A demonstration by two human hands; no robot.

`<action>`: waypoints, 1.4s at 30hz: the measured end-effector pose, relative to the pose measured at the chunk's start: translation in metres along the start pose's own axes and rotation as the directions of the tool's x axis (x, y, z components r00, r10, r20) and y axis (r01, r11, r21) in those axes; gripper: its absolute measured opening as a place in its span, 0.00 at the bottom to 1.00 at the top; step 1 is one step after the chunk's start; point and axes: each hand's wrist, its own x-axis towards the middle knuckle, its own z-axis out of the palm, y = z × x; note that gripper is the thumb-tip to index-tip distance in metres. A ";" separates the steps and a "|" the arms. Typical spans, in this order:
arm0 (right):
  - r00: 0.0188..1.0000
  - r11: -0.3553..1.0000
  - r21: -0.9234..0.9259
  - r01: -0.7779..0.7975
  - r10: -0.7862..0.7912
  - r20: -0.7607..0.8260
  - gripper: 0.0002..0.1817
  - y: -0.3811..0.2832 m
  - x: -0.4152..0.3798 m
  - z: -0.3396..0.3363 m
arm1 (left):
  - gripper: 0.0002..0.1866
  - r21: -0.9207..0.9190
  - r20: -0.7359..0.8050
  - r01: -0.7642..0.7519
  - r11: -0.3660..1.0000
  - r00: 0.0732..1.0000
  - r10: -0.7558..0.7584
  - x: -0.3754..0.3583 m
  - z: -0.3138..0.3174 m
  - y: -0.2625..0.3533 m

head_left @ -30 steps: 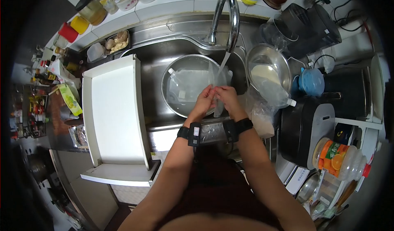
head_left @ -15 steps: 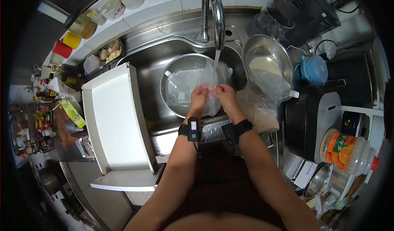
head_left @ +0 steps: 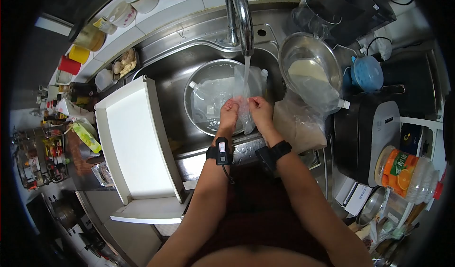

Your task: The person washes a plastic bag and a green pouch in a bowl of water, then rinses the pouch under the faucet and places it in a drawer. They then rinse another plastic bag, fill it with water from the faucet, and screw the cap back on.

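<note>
Between my hands is a clear plastic bag (head_left: 244,110), held under water running from the chrome faucet (head_left: 244,25). My left hand (head_left: 229,114) is closed on the bag's left side, and my right hand (head_left: 260,111) pinches its right side. Below them a round metal basin (head_left: 188,110) sits in the sink, holding water. A clear spouted pouch (head_left: 213,91) with a white cap lies in the basin at left. Another white cap shows at the basin's upper right; what it belongs to is partly hidden by the bag.
A white drawer-like tray (head_left: 132,144) rests left of the basin, over the sink's edge. On the right, a metal bowl (head_left: 284,61) holds another spouted pouch (head_left: 315,94). Beyond stand a black appliance (head_left: 360,139) and a large plastic bottle (head_left: 422,179).
The bag has narrowed and hangs more gathered between my hands under the stream. My hands stay nearly in place, still gripping it. The camera view has shifted slightly.
</note>
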 end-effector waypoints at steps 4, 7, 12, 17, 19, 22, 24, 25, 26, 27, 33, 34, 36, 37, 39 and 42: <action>0.999 0.999 0.022 0.036 -0.036 0.034 0.08 0.009 0.002 0.004 | 0.08 0.082 -0.039 0.027 0.996 0.999 -0.024 0.004 -0.003 -0.001; 0.996 0.996 0.089 0.027 -0.034 0.077 0.07 0.013 0.000 0.005 | 0.08 0.138 -0.137 0.049 0.989 0.990 -0.029 0.009 0.001 0.003; 0.995 0.992 -0.107 0.071 -0.063 0.081 0.08 0.000 0.001 -0.004 | 0.07 0.097 -0.082 -0.095 0.991 0.991 0.103 0.012 0.020 0.014; 0.956 0.895 -0.389 0.217 -0.275 -0.099 0.10 -0.025 0.010 0.007 | 0.08 0.237 -0.034 -0.174 0.956 0.982 0.187 0.017 0.021 0.004; 0.948 0.828 -0.495 0.264 -0.318 -0.028 0.11 -0.041 0.015 0.005 | 0.09 0.305 -0.021 -0.203 0.931 0.975 0.219 0.018 0.019 0.001; 0.997 0.849 -0.524 0.068 -0.044 0.058 0.15 -0.061 0.025 0.000 | 0.11 0.303 -0.103 -0.167 0.938 0.973 0.207 0.019 0.014 -0.002; 0.998 0.909 -0.413 0.047 -0.023 0.062 0.17 -0.052 0.032 0.002 | 0.12 0.295 -0.105 -0.096 0.951 0.986 0.132 0.022 0.010 0.005; 0.998 0.934 -0.356 0.035 -0.013 0.065 0.17 -0.046 0.033 0.003 | 0.13 0.290 -0.107 -0.060 0.955 0.990 0.094 0.021 0.009 0.009; 0.994 0.976 -0.212 -0.055 0.074 0.082 0.18 -0.040 0.034 0.004 | 0.14 0.101 -0.062 0.024 0.995 0.998 -0.018 0.019 0.008 0.012; 0.981 0.987 -0.066 -0.149 0.155 0.112 0.18 -0.039 0.034 0.005 | 0.15 -0.089 0.003 0.119 0.989 0.993 -0.119 0.010 0.016 0.026; 0.986 0.981 0.190 -0.028 -0.004 0.166 0.17 0.009 0.040 0.016 | 0.24 0.050 0.126 0.085 0.995 0.988 -0.091 -0.009 -0.009 0.011; 0.987 0.979 0.203 -0.021 -0.013 0.161 0.17 0.004 0.036 0.011 | 0.23 -0.048 0.107 0.110 0.993 0.989 -0.104 -0.008 -0.013 0.010; 0.998 0.997 -0.060 0.045 -0.042 0.048 0.19 0.005 0.033 -0.003 | 0.20 -0.049 0.018 0.111 0.993 0.994 -0.110 -0.003 -0.017 0.012; 0.998 0.979 -0.192 0.066 -0.068 -0.003 0.20 0.008 0.033 -0.008 | 0.19 -0.049 -0.029 0.111 0.993 0.993 -0.113 0.000 -0.018 0.015; 0.958 0.888 -0.426 0.172 -0.252 -0.137 0.22 0.014 0.034 -0.012 | 0.14 0.031 -0.084 0.102 0.994 0.992 -0.099 0.003 -0.018 0.020; 0.952 0.887 -0.459 -0.048 -0.098 -0.290 0.26 0.021 0.039 -0.008 | 0.10 0.179 -0.171 0.054 0.982 0.985 -0.023 0.010 -0.027 0.025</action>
